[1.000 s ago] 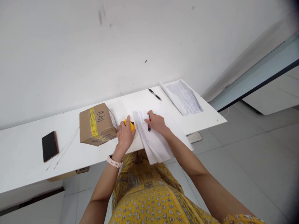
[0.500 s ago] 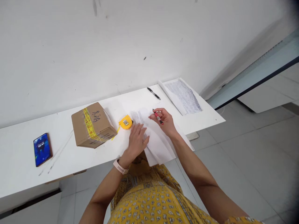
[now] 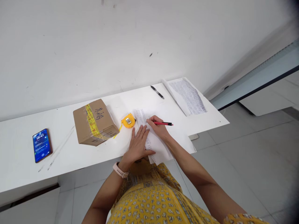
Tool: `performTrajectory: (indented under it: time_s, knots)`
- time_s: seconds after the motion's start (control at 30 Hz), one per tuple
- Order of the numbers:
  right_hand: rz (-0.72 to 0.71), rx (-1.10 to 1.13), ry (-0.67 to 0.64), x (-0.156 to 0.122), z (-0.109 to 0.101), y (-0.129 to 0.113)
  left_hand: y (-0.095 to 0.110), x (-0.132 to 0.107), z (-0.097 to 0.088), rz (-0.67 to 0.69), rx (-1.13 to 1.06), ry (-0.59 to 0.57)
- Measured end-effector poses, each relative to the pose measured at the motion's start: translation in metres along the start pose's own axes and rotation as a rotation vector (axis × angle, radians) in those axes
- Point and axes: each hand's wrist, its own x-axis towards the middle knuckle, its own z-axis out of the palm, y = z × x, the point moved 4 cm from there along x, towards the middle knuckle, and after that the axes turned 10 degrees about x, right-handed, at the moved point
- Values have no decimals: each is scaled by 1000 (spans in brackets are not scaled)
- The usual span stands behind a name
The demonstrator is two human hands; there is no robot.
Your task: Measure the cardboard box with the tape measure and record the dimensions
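Between the fingers of my right hand is a red and black pen, its tip down at the handwritten lines on a white sheet of paper. My left hand lies flat with fingers spread over the left part of that sheet, which hangs a little past the front edge. A yellow tape measure rests just beyond my left fingers, with a short length of yellow tape reaching toward the cardboard box. The box carries yellow printed tape and black handwriting on top.
On the narrow white table, a phone with a lit screen lies at the left. Near the wall is a black pen, beside densely written sheets at the right end. A white wall rises behind.
My right hand has lowered the pen onto the paper and turned it to point left. My left hand has flattened on the sheet, thumb spread out. More of the phone screen is lit.
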Motion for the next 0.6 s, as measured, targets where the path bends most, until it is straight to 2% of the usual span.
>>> performTrajectory:
  time_s: [0.17, 0.27, 0.6]
  knots:
    - [24, -13, 71, 4, -3, 3, 0, 0, 1, 0, 1, 9]
    - [-32, -101, 137, 5, -4, 3, 0, -1, 2, 1, 12, 20]
    - [-56, -163, 116, 5, -1, 5, -1, -2, 4, 7, 17, 65]
